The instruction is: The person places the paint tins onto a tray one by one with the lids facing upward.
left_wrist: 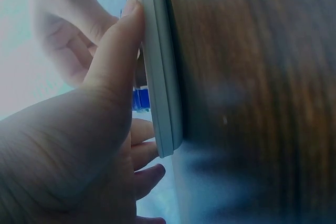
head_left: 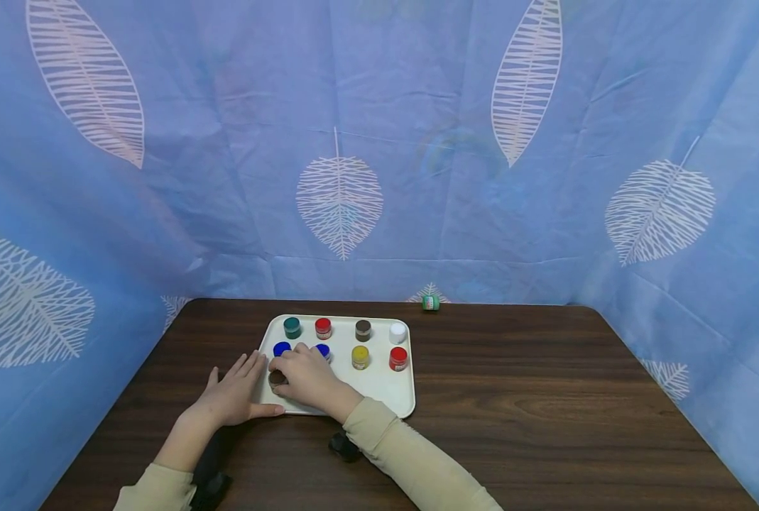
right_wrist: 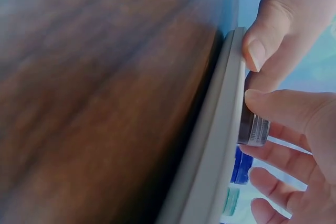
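A white tray (head_left: 379,392) lies on the table with several small paint jars standing in two rows, plus a brown jar (head_left: 277,379) at its front left. My right hand (head_left: 313,380) grips this brown jar between thumb and fingers; the right wrist view shows the jar (right_wrist: 255,128) upright at the tray surface. At the tray's left front corner, my left hand (head_left: 231,399) has its fingers spread along the left edge and its thumb on the front rim. Two blue jars (head_left: 281,348) stand just behind my right hand, partly covered by it.
Along the tray's back are a dark green jar (head_left: 292,327), a red jar (head_left: 323,328), a brown one and a white jar (head_left: 397,332). A yellow jar (head_left: 360,357) and another red one stand nearer. One green jar (head_left: 430,303) lies sideways at the table's back edge.
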Tool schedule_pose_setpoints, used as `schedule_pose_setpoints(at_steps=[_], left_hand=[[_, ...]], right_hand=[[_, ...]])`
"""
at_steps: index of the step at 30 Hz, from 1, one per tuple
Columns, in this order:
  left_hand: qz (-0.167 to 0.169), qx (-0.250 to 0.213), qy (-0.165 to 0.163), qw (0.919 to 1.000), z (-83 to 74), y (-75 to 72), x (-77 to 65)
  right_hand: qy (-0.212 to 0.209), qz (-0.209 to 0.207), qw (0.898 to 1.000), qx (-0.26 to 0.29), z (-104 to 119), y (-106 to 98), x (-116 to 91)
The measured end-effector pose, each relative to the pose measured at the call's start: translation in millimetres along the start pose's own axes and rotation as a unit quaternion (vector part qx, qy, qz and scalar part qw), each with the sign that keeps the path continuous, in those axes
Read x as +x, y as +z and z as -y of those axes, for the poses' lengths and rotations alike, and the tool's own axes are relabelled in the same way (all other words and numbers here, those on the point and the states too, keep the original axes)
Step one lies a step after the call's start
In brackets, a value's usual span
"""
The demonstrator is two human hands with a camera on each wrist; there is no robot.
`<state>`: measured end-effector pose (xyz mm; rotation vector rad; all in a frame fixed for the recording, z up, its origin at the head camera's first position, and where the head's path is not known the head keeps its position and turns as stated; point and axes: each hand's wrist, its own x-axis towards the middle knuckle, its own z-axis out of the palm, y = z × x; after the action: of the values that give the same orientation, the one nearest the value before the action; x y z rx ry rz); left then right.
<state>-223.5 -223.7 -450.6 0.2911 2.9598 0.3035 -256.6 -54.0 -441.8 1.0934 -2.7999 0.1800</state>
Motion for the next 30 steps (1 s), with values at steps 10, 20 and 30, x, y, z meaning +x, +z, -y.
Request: schedule_pose_setpoints(at_steps=[10,20,30], left_hand=[[0.000,-0.005,0.001,1.0000,-1.7,-1.3,-0.5],[0.004,-0.003,-0.006,1.0000,-1.0,-2.7,-0.5],[0.010,-0.011,-0.012,0.9998,-4.1,-3.3,-1.3]], right_hand=[[0.018,0.016,1.000,-0.004,2,-3,0],[0.021,0.003,1.000,0.012,-12,-24,-22],[0.012,-0.025,0.999,0.026,-44,-42,-64]])
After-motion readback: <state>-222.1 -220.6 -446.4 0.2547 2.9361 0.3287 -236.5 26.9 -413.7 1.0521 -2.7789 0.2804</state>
